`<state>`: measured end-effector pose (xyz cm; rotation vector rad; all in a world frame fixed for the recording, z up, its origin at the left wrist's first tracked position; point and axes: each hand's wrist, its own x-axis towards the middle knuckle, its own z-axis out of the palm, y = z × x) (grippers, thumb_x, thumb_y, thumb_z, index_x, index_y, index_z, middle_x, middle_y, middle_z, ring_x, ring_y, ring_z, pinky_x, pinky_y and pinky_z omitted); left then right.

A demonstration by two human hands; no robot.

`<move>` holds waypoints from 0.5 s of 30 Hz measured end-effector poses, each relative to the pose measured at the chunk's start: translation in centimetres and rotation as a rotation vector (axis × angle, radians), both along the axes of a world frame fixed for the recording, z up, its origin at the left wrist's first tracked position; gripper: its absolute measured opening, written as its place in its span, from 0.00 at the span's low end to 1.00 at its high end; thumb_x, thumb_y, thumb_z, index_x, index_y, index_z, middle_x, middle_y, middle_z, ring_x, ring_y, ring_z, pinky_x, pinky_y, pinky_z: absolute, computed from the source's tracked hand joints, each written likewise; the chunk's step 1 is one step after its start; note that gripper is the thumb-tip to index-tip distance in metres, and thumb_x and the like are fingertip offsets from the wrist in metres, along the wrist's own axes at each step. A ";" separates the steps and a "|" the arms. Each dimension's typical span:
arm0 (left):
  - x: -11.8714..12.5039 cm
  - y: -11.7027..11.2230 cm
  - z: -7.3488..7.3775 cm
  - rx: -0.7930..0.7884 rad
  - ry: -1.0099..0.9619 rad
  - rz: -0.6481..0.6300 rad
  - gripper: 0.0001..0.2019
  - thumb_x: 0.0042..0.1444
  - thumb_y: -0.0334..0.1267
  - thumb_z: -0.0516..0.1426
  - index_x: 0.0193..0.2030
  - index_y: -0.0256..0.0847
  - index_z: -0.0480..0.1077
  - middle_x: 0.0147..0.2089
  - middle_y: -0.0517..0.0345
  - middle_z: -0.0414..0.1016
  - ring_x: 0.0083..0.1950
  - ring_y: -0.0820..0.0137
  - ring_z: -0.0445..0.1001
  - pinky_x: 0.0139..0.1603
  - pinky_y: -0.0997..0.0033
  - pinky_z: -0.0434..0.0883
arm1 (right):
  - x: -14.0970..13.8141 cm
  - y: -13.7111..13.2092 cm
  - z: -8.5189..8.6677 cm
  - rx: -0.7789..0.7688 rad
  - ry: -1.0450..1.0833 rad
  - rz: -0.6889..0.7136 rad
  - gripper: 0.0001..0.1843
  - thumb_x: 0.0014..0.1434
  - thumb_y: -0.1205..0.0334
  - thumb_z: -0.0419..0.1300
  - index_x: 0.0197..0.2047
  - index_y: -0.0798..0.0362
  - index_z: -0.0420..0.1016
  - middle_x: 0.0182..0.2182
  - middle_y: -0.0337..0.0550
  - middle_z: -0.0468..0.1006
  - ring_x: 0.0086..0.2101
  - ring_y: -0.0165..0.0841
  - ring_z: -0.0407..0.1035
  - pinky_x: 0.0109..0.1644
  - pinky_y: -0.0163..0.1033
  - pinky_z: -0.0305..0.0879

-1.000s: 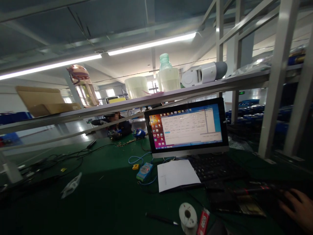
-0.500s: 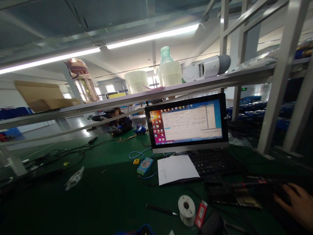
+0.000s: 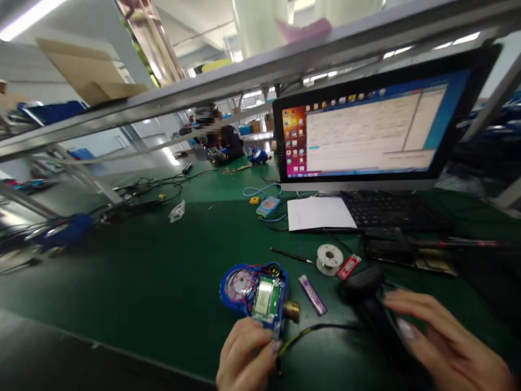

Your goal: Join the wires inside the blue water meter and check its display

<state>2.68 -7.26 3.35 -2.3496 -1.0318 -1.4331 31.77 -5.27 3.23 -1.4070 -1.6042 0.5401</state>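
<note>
In front of me lies a blue meter (image 3: 240, 288) with its cover off, showing a green circuit board, a small display and a brass fitting. My left hand (image 3: 246, 355) is closed at its near edge, thumb and fingers pinched together; the exact grip is partly hidden. A black-and-yellow cable (image 3: 313, 327) runs from beside the left thumb toward a black handheld scanner (image 3: 372, 304). Against the scanner's handle is my right hand (image 3: 443, 331), fingers stretched out and somewhat blurred, not wrapped around it. A purple-and-white strip (image 3: 312, 295) lies between meter and scanner.
Behind are a solder spool (image 3: 329, 259), a red packet (image 3: 349, 266), a pen (image 3: 292, 254), white paper (image 3: 319, 213), a keyboard (image 3: 391, 210) and a monitor (image 3: 366, 127). A shelf (image 3: 228, 76) crosses above. Another person (image 3: 222, 138) sits beyond the table; cables (image 3: 154, 190) lie left.
My view has tilted down and moved closer to the table. My right hand has left the dark area at the right and come to the scanner. My left hand has come into view at the meter.
</note>
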 end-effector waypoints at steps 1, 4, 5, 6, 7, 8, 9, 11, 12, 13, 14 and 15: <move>0.4 0.0 0.0 0.048 -0.090 -0.019 0.03 0.55 0.25 0.55 0.32 0.32 0.70 0.34 0.54 0.73 0.36 0.71 0.73 0.35 0.69 0.76 | -2.0 -0.2 0.5 -0.040 0.066 0.139 0.10 0.60 0.48 0.52 0.42 0.37 0.71 0.41 0.40 0.70 0.44 0.40 0.67 0.41 0.43 0.70; 1.3 -0.3 -0.3 0.058 -0.180 -0.058 0.03 0.53 0.23 0.56 0.32 0.30 0.70 0.37 0.54 0.72 0.38 0.72 0.72 0.35 0.69 0.75 | -6.6 -0.1 2.0 -0.305 0.265 0.443 0.15 0.62 0.49 0.50 0.39 0.45 0.73 0.36 0.40 0.71 0.39 0.33 0.67 0.42 0.36 0.67; 1.5 -0.4 -0.4 0.040 -0.175 -0.067 0.03 0.53 0.23 0.56 0.32 0.30 0.70 0.38 0.54 0.72 0.38 0.72 0.71 0.36 0.68 0.74 | -7.7 -0.1 2.3 -0.399 0.319 0.504 0.17 0.62 0.48 0.48 0.38 0.48 0.73 0.34 0.40 0.70 0.38 0.33 0.66 0.44 0.35 0.65; 1.5 -0.6 -0.5 0.023 -0.165 -0.074 0.03 0.54 0.23 0.55 0.32 0.30 0.70 0.38 0.54 0.72 0.38 0.72 0.71 0.36 0.67 0.74 | -8.6 0.0 2.5 -0.480 0.370 0.550 0.19 0.62 0.47 0.48 0.37 0.50 0.73 0.34 0.40 0.70 0.37 0.32 0.65 0.45 0.36 0.63; 1.5 -0.8 -0.6 0.017 -0.162 -0.078 0.04 0.54 0.23 0.55 0.32 0.30 0.70 0.38 0.53 0.72 0.39 0.71 0.71 0.36 0.67 0.74 | -9.3 0.0 2.7 -0.543 0.417 0.584 0.20 0.62 0.46 0.47 0.37 0.51 0.73 0.33 0.41 0.70 0.38 0.33 0.65 0.46 0.36 0.61; 1.4 -1.0 -0.6 0.014 -0.161 -0.083 0.04 0.54 0.23 0.55 0.32 0.30 0.70 0.38 0.53 0.72 0.39 0.71 0.71 0.37 0.67 0.74 | -9.9 0.0 2.7 -0.589 0.461 0.612 0.21 0.62 0.45 0.48 0.37 0.53 0.73 0.34 0.41 0.70 0.38 0.33 0.64 0.46 0.37 0.59; 1.3 -1.2 -0.5 0.016 -0.162 -0.091 0.04 0.55 0.23 0.55 0.32 0.29 0.70 0.39 0.53 0.72 0.39 0.71 0.71 0.37 0.67 0.75 | -10.5 0.0 2.8 -0.623 0.501 0.635 0.21 0.61 0.45 0.49 0.37 0.53 0.73 0.34 0.41 0.71 0.38 0.34 0.64 0.45 0.37 0.59; 1.1 -1.4 -0.5 0.010 -0.159 -0.113 0.04 0.55 0.23 0.55 0.33 0.29 0.70 0.39 0.53 0.72 0.39 0.72 0.71 0.37 0.68 0.75 | -11.3 -0.1 2.9 -0.674 0.545 0.671 0.21 0.58 0.44 0.54 0.35 0.55 0.72 0.32 0.42 0.71 0.36 0.33 0.63 0.42 0.35 0.58; 1.1 -1.5 -0.4 0.000 -0.155 -0.120 0.04 0.55 0.23 0.55 0.34 0.30 0.70 0.39 0.53 0.72 0.39 0.72 0.71 0.38 0.68 0.75 | -11.6 -0.1 3.0 -0.683 0.548 0.679 0.21 0.56 0.43 0.56 0.33 0.56 0.71 0.30 0.41 0.70 0.34 0.32 0.62 0.39 0.34 0.58; 1.0 -1.7 -0.4 -0.014 -0.153 -0.120 0.04 0.55 0.24 0.55 0.34 0.30 0.70 0.39 0.54 0.72 0.39 0.72 0.71 0.38 0.68 0.75 | -11.9 0.0 3.1 -0.680 0.538 0.681 0.21 0.54 0.43 0.57 0.30 0.56 0.70 0.28 0.40 0.69 0.32 0.31 0.61 0.37 0.34 0.57; 0.9 -1.8 -0.5 -0.029 -0.151 -0.118 0.04 0.55 0.24 0.54 0.34 0.31 0.70 0.39 0.54 0.73 0.38 0.72 0.71 0.38 0.68 0.75 | -12.1 0.0 3.2 -0.666 0.517 0.675 0.22 0.53 0.43 0.58 0.28 0.57 0.69 0.25 0.39 0.67 0.30 0.30 0.59 0.35 0.33 0.56; 0.8 -2.0 -0.5 -0.045 -0.151 -0.117 0.04 0.56 0.25 0.54 0.34 0.32 0.70 0.38 0.55 0.73 0.38 0.73 0.71 0.39 0.69 0.75 | -12.1 0.1 3.2 -0.641 0.488 0.658 0.23 0.54 0.43 0.58 0.26 0.57 0.68 0.24 0.38 0.65 0.28 0.29 0.58 0.33 0.32 0.55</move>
